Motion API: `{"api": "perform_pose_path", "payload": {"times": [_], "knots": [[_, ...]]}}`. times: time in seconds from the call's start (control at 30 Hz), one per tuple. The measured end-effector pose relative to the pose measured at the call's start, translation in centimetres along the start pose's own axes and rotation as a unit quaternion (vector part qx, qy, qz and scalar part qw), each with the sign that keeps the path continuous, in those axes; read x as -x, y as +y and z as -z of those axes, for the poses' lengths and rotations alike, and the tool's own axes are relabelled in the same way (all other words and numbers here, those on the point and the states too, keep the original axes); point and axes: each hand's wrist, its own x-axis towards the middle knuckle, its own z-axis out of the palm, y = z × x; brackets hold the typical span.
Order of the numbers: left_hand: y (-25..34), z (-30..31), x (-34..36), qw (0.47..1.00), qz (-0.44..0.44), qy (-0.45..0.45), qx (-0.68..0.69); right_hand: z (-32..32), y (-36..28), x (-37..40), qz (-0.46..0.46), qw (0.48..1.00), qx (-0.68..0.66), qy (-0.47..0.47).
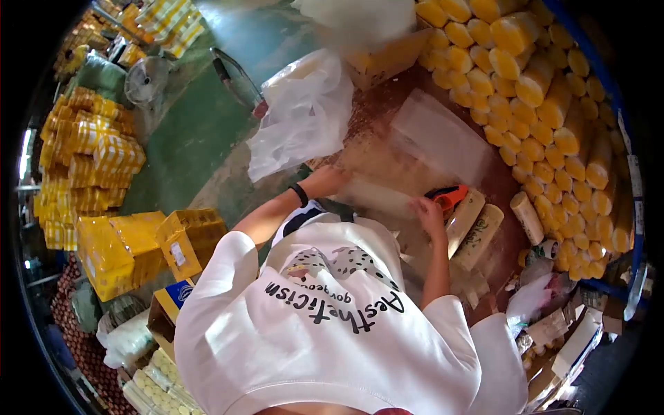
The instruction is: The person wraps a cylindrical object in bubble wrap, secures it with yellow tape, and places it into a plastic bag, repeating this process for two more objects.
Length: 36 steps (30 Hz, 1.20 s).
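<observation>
A pale, beige roll (379, 197) lies crosswise in front of my lap, blurred at its edges. My left hand (328, 181), below a black wristband, is closed at the roll's left end; its fingertips are partly hidden. At the opposite end, my right hand (429, 213) has bent fingers against the roll. Just right of that hand sits an orange and black tape dispenser (449, 198). Beside it lie a pale roll with a shiny surface (465, 216) and another roll with dark printing (481, 236).
A translucent sheet (443, 135) and crumpled white plastic bag (304, 114) lie ahead. Yellow-ended rolls (532, 117) are stacked high at right. Taped yellow cartons (121, 252) stand at left, near a fan (146, 79). Another printed roll (527, 217) leans by the stack.
</observation>
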Motion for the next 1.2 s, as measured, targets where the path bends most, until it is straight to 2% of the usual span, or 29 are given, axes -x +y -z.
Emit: {"api": "perform_pose_path", "payload": {"times": [0.07, 0.17, 0.23, 0.27, 0.33, 0.37, 0.4, 0.43, 0.47, 0.53, 0.6, 0.67, 0.77, 0.87, 0.9, 0.93, 0.97, 1.0, 1.03, 1.1, 1.2], "knots": [[-1.1, -1.1, -0.7, 0.998, 0.050, -0.023, 0.010, 0.0, 0.4, -0.5, 0.014, 0.998, 0.042, 0.035], [-1.7, -0.1, -1.3, 0.994, 0.041, -0.020, 0.095, 0.2, -0.7, -1.4, 0.001, 0.997, 0.042, 0.068], [-1.2, 0.9, -1.4, 0.998, -0.002, 0.002, 0.058, 0.2, -0.5, -2.0, 0.005, 0.997, 0.009, 0.080], [-1.0, 1.2, -1.3, 0.999, -0.020, 0.012, 0.040, 0.3, -0.3, -2.5, 0.041, 0.995, 0.002, 0.086], [-2.4, 0.5, -2.4, 0.988, -0.137, 0.034, 0.071, 0.2, 0.4, -3.7, 0.112, 0.989, -0.017, 0.097], [-3.1, -0.1, -2.9, 0.976, -0.195, 0.043, 0.087, 0.0, 0.9, -4.0, 0.066, 0.994, -0.042, 0.082], [-3.4, -0.4, -2.9, 0.969, -0.121, 0.002, 0.216, -0.2, 1.1, -4.1, 0.019, 0.995, -0.067, 0.067], [-3.7, -0.5, -3.1, 0.940, -0.045, -0.038, 0.337, -0.5, 1.2, -4.1, -0.026, 0.994, -0.092, 0.054], [-4.1, -0.5, -3.4, 0.890, 0.032, -0.076, 0.449, -0.8, 1.2, -4.0, -0.033, 0.993, -0.090, 0.063], [-5.5, -2.1, -4.3, 0.895, 0.039, -0.052, 0.442, -0.8, 0.7, -4.0, -0.044, 0.993, -0.082, 0.078], [-6.0, -3.2, -4.6, 0.921, 0.050, -0.043, 0.384, -1.1, 1.2, -4.3, -0.039, 0.995, -0.051, 0.081], [-4.6, -1.1, -4.9, 0.960, 0.061, -0.053, 0.268, -1.5, 2.2, -4.5, -0.044, 0.995, -0.049, 0.080], [-6.2, -3.4, -4.3, 0.961, 0.121, -0.056, 0.241, -1.8, 2.6, -4.4, -0.066, 0.992, -0.078, 0.078], [-4.2, 0.6, -3.6, 0.974, 0.208, -0.092, 0.010, -1.9, 2.0, -4.9, -0.082, 0.991, -0.073, 0.077], [-4.6, -0.1, -3.2, 0.972, 0.115, -0.073, -0.193, -1.9, 2.1, -5.1, -0.092, 0.991, -0.067, 0.072], [-5.1, -1.2, -2.8, 0.921, 0.017, -0.051, -0.386, -1.9, 2.2, -5.2, -0.102, 0.991, -0.060, 0.066], [-5.7, -2.3, -2.4, 0.825, -0.082, -0.026, -0.559, -2.0, 2.3, -5.2, -0.101, 0.991, -0.042, 0.073], [-4.3, -2.0, -2.3, 0.932, -0.082, 0.022, -0.353, -2.0, 2.3, -5.3, -0.100, 0.992, -0.024, 0.080], [-1.7, -1.7, -2.5, 0.986, -0.077, 0.070, -0.127, -2.0, 2.3, -5.4, -0.097, 0.991, -0.005, 0.087], [4.1, -0.9, -4.0, 0.981, -0.109, -0.005, -0.159, -2.2, 2.6, -5.4, -0.081, 0.992, -0.010, 0.098], [6.2, -5.6, -4.3, 0.938, -0.110, 0.053, -0.323, -2.9, 3.9, -4.0, -0.099, 0.991, -0.015, 0.088]]}}
